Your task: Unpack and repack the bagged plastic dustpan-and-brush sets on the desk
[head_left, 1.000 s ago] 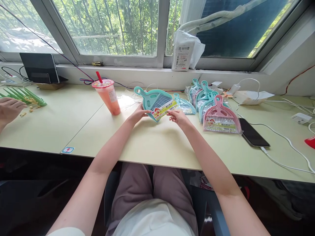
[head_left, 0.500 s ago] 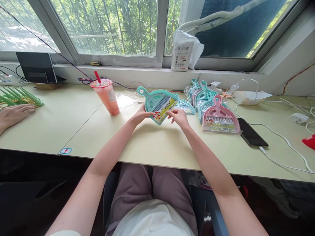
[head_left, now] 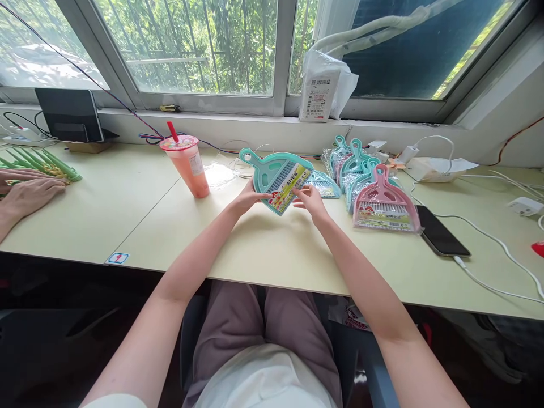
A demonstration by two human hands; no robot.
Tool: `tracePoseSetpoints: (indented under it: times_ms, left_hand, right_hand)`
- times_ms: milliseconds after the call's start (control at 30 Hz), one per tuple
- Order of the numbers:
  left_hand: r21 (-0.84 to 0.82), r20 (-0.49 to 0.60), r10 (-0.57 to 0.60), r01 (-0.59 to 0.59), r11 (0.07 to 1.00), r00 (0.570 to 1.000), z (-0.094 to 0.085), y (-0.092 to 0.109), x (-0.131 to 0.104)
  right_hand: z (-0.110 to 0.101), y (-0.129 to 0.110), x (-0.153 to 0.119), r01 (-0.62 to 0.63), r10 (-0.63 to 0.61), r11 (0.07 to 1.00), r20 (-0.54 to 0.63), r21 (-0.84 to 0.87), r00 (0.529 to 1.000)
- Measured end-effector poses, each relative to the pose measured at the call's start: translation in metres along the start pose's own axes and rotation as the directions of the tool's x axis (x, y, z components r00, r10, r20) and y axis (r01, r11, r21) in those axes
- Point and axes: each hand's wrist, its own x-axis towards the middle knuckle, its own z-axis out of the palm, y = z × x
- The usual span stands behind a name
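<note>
My left hand grips a teal mini dustpan and brush set by its lower left edge, thumb lying over the front. The set is held tilted above the table, handle to the upper left, with grey bristles and a yellow-green printed label facing me. At the label's right edge, the fingertips of my right hand hold the set's lower right side; the other fingers are slightly spread. Behind it lies another teal set. Several wrapped teal sets and a pink set are stacked to the right.
A cup with a red straw stands to the left. A plugged-in phone and white cables lie at the right. Another person's hands rest by green stalk-like items at far left. A tablet stands by the window.
The view has shifted slightly, moving the scene a little. My right fingers have loosened and spread somewhat at the label's edge. A second hand of the other person has come into view at the left.
</note>
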Motion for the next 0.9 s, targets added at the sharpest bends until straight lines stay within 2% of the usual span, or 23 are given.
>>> tracePoseSetpoints:
  times_ms: [100,233,267,333,367,433,500,533,600,667,733,767,833,900]
  left_hand:
    - [0.003,0.020,-0.001,0.001,1.000,1.000,0.000,0.001,-0.001]
    - [0.069,0.055,-0.017,0.013,0.998,0.998,-0.003,0.001,0.002]
    - [0.125,0.032,-0.012,0.008,0.992,0.999,-0.006,0.001,0.003]
    - [0.335,-0.092,0.051,-0.018,0.942,0.994,-0.014,0.001,0.006]
    - [0.473,-0.174,0.117,-0.022,0.881,0.978,-0.019,0.001,0.006]
    - [0.728,-0.309,0.289,0.030,0.685,0.906,-0.032,0.001,0.006]
    - [0.879,-0.349,0.414,0.140,0.457,0.840,-0.046,0.000,0.005]
    - [0.916,-0.347,0.438,0.199,0.350,0.829,-0.053,0.000,0.004]
    - [0.946,-0.322,0.406,0.276,0.169,0.855,-0.067,-0.004,0.002]
    - [0.951,-0.307,0.331,0.297,0.082,0.892,-0.077,-0.007,0.001]
    - [0.955,-0.295,0.344,0.277,0.102,0.891,-0.083,-0.009,0.001]
    - [0.958,-0.286,0.399,0.250,0.141,0.871,-0.084,-0.009,0.001]
    - [0.960,-0.266,0.547,0.163,0.230,0.794,-0.081,-0.005,0.000]
    - [0.957,-0.248,0.650,0.079,0.278,0.718,-0.076,-0.001,0.000]
  right_hand:
    - [0.004,-0.001,-0.002,-0.067,0.046,0.981,0.119,0.183,0.992]
    - [0.003,-0.001,-0.002,-0.062,0.026,0.963,0.139,0.261,0.990]
    - [0.002,-0.002,-0.002,-0.059,0.023,0.961,0.137,0.270,0.990]
    - [0.000,-0.002,-0.001,-0.058,0.024,0.960,0.125,0.276,0.992]
    - [-0.001,-0.001,0.000,-0.059,0.027,0.959,0.116,0.276,0.993]
    - [-0.003,-0.001,0.002,-0.057,0.031,0.958,0.095,0.282,0.995]
    - [-0.005,0.000,0.004,-0.057,0.038,0.954,0.070,0.295,0.997]
    - [-0.006,0.000,0.004,-0.060,0.043,0.951,0.062,0.303,0.997]
    - [-0.007,0.000,0.005,-0.065,0.048,0.946,0.061,0.316,0.997]
    - [-0.007,-0.001,0.005,-0.065,0.045,0.943,0.067,0.326,0.997]
    - [-0.008,-0.001,0.004,-0.059,0.039,0.943,0.068,0.327,0.997]
    - [-0.008,-0.001,0.004,-0.055,0.035,0.944,0.068,0.326,0.997]
    - [-0.008,-0.001,0.004,-0.049,0.031,0.946,0.062,0.321,0.998]
    - [-0.009,-0.001,0.005,-0.048,0.033,0.948,0.053,0.316,0.998]
